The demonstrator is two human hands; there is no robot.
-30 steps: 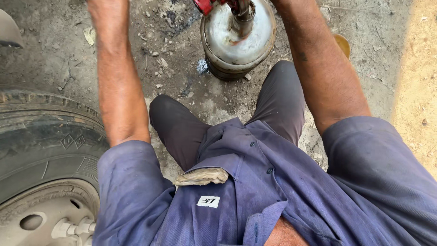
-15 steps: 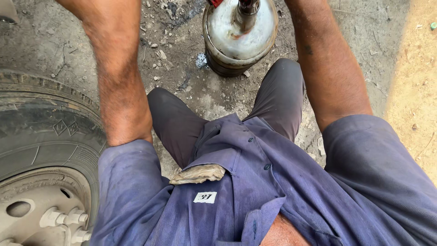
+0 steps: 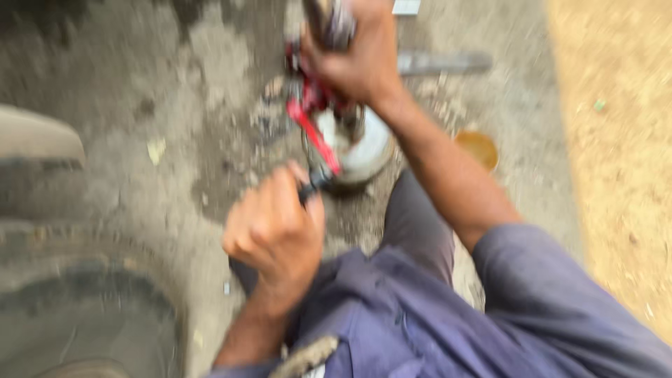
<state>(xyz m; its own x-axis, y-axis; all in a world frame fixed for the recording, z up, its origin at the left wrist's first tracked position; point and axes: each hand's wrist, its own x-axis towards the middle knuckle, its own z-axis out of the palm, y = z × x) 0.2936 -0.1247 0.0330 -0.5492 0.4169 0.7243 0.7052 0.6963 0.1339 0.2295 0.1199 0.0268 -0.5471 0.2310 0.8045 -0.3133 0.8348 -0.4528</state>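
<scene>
Red metal lever handle (image 3: 313,133) slants above the round grey metal canister (image 3: 364,150). Left hand (image 3: 274,231) fists its lower end; right hand (image 3: 357,52) grips the blurred upright shaft (image 3: 329,21).

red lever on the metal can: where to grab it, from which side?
Grip the red lever at its dark lower end, where the left hand already closes on it, coming from the near side. It slants down from the metal can towards the person, so that end is free; the right hand covers the top.

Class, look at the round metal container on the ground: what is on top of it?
A red-handled tool crosses the round metal container, gripped by the left hand; the right hand covers the upper fitting.
</scene>
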